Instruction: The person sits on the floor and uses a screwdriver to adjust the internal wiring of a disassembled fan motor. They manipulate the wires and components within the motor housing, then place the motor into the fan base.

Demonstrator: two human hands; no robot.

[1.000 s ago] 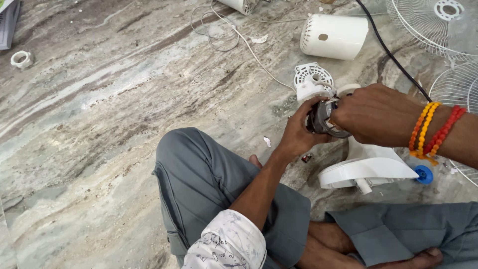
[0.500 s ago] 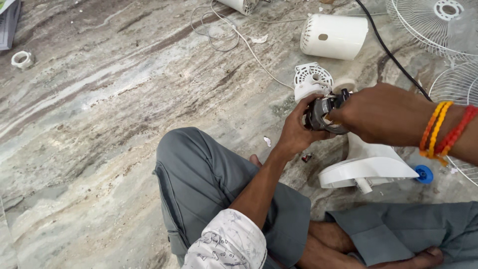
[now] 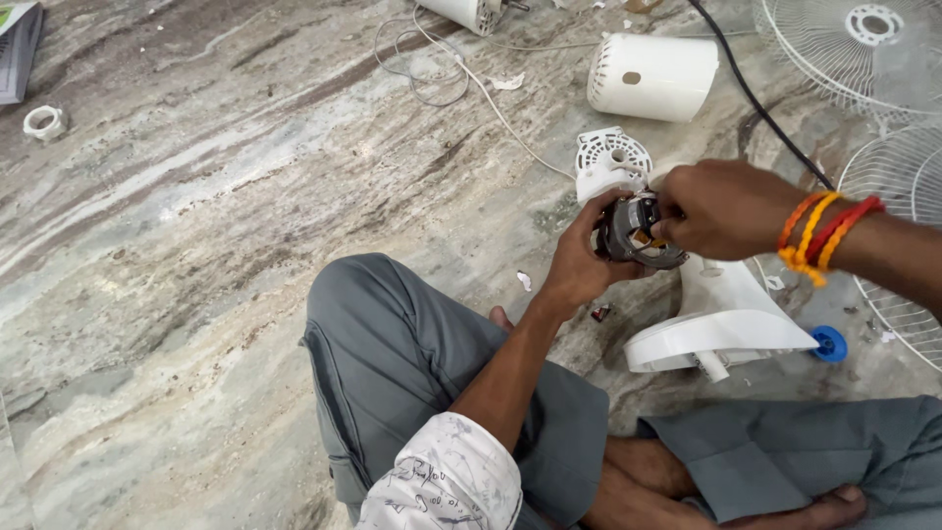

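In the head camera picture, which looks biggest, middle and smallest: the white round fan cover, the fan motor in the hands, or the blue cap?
1. White cylindrical fan cover
2. Fan motor, partly hidden by both hands, so only roughly judged
3. Blue cap, clearly smallest

Right hand [image 3: 728, 209] now shifted slightly left over the small fan motor [image 3: 636, 233], fingertips pressed onto its top edge instead of cupping its side. Left hand [image 3: 579, 260] gripping a touch lower. Motor tilted a little more upright.

Single head-worn view, looking steeply down past crossed legs, close over the hands, marble floor [image 3: 196, 196] filling the frame
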